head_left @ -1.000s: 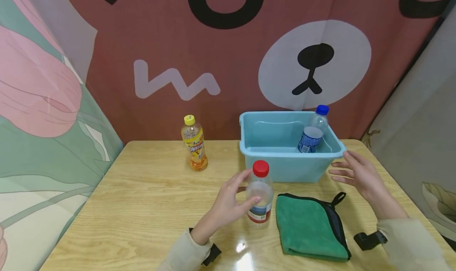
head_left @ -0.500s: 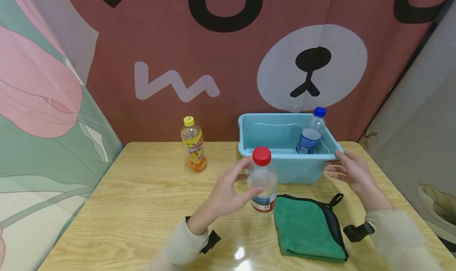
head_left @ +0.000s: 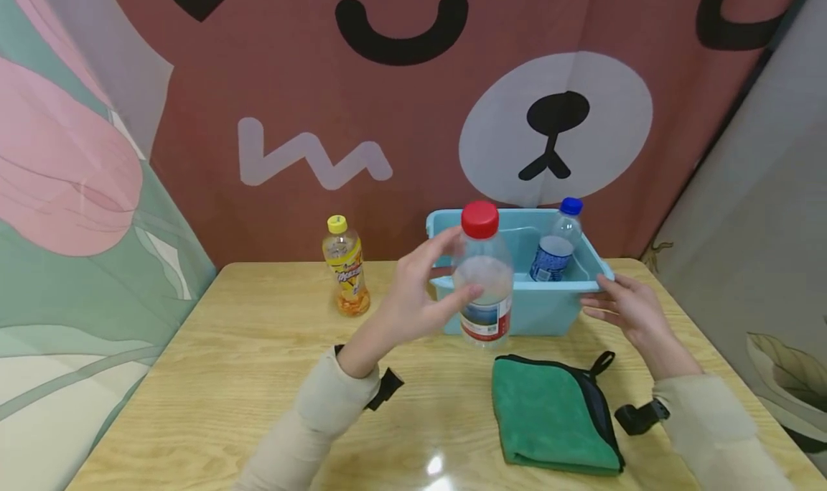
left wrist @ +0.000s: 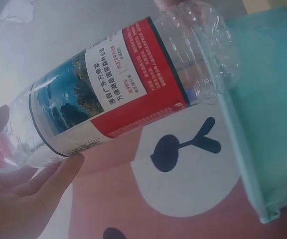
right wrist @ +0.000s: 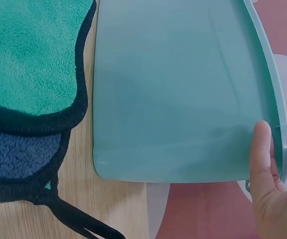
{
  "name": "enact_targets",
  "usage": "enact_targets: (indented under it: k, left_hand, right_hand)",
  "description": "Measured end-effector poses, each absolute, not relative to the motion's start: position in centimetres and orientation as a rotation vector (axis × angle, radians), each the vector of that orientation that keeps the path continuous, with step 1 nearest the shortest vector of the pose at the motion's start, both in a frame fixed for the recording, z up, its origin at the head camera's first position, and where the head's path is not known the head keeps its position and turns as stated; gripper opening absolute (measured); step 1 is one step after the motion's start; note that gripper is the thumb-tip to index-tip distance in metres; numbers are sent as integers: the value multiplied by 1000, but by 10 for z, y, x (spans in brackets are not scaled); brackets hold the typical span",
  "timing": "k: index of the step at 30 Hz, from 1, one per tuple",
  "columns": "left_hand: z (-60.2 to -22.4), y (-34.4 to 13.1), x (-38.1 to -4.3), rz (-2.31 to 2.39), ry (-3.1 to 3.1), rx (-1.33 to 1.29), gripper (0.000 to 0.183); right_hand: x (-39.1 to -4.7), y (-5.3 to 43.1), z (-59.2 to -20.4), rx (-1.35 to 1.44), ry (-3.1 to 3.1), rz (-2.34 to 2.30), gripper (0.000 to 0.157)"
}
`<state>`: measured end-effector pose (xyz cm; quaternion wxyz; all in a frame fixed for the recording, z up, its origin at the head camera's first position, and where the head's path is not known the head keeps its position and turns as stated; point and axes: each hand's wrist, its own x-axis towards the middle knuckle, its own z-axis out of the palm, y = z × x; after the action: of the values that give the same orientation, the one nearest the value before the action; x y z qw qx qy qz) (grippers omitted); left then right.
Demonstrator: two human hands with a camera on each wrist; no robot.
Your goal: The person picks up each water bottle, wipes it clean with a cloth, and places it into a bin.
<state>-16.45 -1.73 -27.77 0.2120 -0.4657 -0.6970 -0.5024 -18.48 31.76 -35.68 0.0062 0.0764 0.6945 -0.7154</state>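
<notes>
My left hand [head_left: 416, 297] grips a clear plastic bottle [head_left: 486, 283] with a red cap near its neck, thumb on one side and fingers on the other. The bottle is upright, raised off the table in front of the light-blue plastic bin [head_left: 549, 311]. Its red and white label with a lake picture [left wrist: 108, 84] fills much of the left wrist view. At the bin's right front corner, my right hand [head_left: 633, 311] pinches the rim, thumb on top and fingers below. Inside the bin, a blue-capped bottle [head_left: 553, 250] leans against the right side.
A yellow-capped drink bottle [head_left: 347, 268] with some orange contents stands at the table's back left. In front of the bin lies a folded green cloth [head_left: 552, 412] with black trim and a loop. A curtain with a bear print [head_left: 413, 118] hangs behind the wooden table [head_left: 271, 362].
My left hand has lifted the red-capped bottle from the table up to the bin's front. My right hand has closed in on the bin's corner and taken its rim.
</notes>
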Motion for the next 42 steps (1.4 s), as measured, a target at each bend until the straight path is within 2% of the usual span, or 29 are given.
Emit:
enact_targets:
  k: [14, 18, 23, 24, 26, 27, 33, 34, 42]
  left_hand:
    - [-240, 0, -197, -1322, -1999, -1207, 61]
    - [-233, 7, -209, -1257, -2027, -1192, 60]
    - [-228, 17, -225, -1235, -2138, -1142, 59]
    - [-228, 19, -229, -1238, -2160, -1133, 60]
    - [-228, 24, -236, -1230, -2193, -1120, 60]
    - [-228, 26, -239, -1222, -2207, -1113, 62]
    - [-229, 35, -255, -1156, -2285, -1098, 70]
    - [-229, 36, -258, -1139, -2307, -1093, 71]
    - [-234, 50, -278, -1051, -2468, -1034, 69]
  right_hand:
    - [-184, 315, -356, 250, 2238, -2183, 69]
    - [-198, 330, -377, 195, 2215, -2217, 68]
    - [-201, 333, -382, 197, 2212, -2237, 69]
    - [-192, 322, -369, 241, 2269, -2185, 73]
    - [-192, 323, -371, 247, 2256, -2210, 74]
    - [-195, 327, -377, 217, 2214, -2266, 70]
    - [-190, 323, -377, 221, 2212, -2280, 70]
    - [-186, 318, -371, 252, 2244, -2237, 75]
    - [-178, 310, -361, 286, 2226, -2226, 66]
